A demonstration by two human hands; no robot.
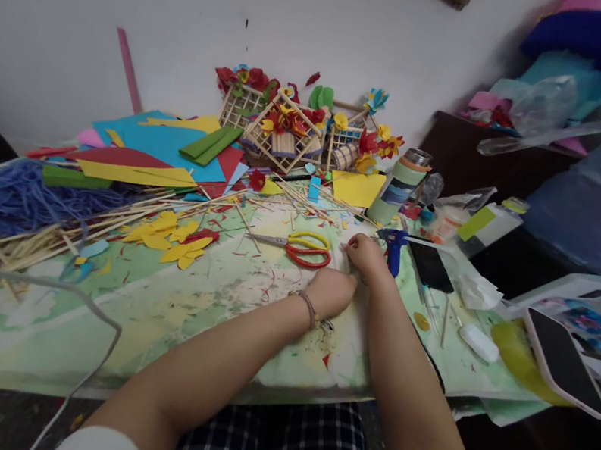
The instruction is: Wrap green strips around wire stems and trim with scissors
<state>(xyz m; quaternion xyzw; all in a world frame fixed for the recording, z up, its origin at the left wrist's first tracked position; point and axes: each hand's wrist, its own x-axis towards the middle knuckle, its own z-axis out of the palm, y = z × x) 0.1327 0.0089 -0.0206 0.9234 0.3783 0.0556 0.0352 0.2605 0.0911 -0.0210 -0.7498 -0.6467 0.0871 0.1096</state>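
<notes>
My left hand (330, 294), with a bracelet on its wrist, is low over the stained tablecloth (219, 296), its fingers curled in and mostly hidden behind the back of the hand. Just beyond it, my right hand (365, 257) has thumb and fingers pressed together near the cloth; anything between them is too small to make out. Scissors (308, 249) with one yellow and one red handle lie left of my right hand. To its right stands a blue glue gun (394, 250). Yellow paper petals (161, 230) are spread further left.
Bamboo lattice pieces with paper flowers (288, 127) stand at the back wall. A green flask (397, 187) is behind the glue gun. Coloured sheets (163, 148), thin sticks (105, 219) and blue shredded strands (22, 198) fill the left. Phones (566, 361) lie at right; a cable (106, 317) crosses front left.
</notes>
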